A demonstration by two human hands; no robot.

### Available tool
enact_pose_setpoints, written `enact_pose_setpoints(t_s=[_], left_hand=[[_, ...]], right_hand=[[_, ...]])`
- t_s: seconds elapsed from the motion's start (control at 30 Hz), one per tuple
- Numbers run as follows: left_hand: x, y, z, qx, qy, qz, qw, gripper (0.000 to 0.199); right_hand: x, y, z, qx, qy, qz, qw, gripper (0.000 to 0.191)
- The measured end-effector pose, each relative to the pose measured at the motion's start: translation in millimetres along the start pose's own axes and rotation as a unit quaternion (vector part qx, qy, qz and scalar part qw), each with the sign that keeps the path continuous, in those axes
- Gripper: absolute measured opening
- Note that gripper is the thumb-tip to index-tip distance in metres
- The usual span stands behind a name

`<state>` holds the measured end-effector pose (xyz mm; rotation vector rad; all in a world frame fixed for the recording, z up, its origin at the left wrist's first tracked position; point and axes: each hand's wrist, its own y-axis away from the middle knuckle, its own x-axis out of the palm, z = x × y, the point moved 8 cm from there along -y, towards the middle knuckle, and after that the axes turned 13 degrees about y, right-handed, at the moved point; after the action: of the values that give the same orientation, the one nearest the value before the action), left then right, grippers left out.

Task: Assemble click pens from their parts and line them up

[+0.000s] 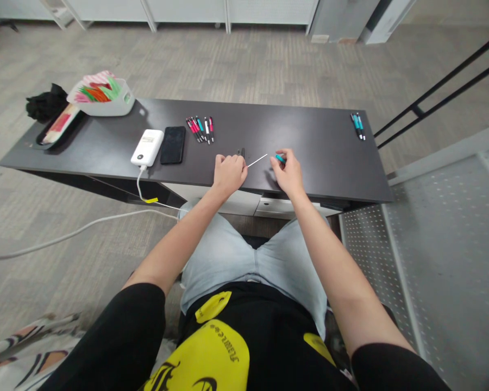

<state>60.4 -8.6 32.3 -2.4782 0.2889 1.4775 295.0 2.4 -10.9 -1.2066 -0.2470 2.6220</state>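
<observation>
1. The thing at issue is a thin white stick, just right of the middle of the frame, over the near part of the table. It lies between the two hands, on the right side of the left hand.

2. The left hand is curled closed and appears to grip the stick's left end; the exact pinch is hidden under the fingers. The right end sticks out free.

3. The right hand pinches a short teal piece between thumb and fingers, its upper-left end showing past the thumb.

4. The stick's long axis slants, rising toward the upper right of the frame. The teal piece runs the other way, dropping toward the lower right, so the two are not in line.

5. The key relation, as I judge it, is end to end: the stick's free tip is near the teal piece's upper-left end, a little higher in the frame, with a small gap between. They look apart, not touching.

6. The left hand is the nearer to the stick, since it holds it; the right hand is just beyond the free tip.

7. Just above the left hand's fingers, small dark parts lie on the table; their shape is too small to tell.
</observation>
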Motion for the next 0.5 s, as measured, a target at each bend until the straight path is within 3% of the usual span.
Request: enact_pose_setpoints(t_s=[0.13, 0.5], left_hand=[[0.2, -7, -9, -0.032, -0.005, 0.008, 0.999, 0.026], [13.0, -10, -17, -0.108, 0.036, -0.067, 0.991, 0.019]], right_hand=[[-1, 1, 3, -0.002, 0.003, 0.0, 1.0, 0.032], [-5, 4, 14, 0.003, 0.043, 0.034, 0.999, 0.027]])
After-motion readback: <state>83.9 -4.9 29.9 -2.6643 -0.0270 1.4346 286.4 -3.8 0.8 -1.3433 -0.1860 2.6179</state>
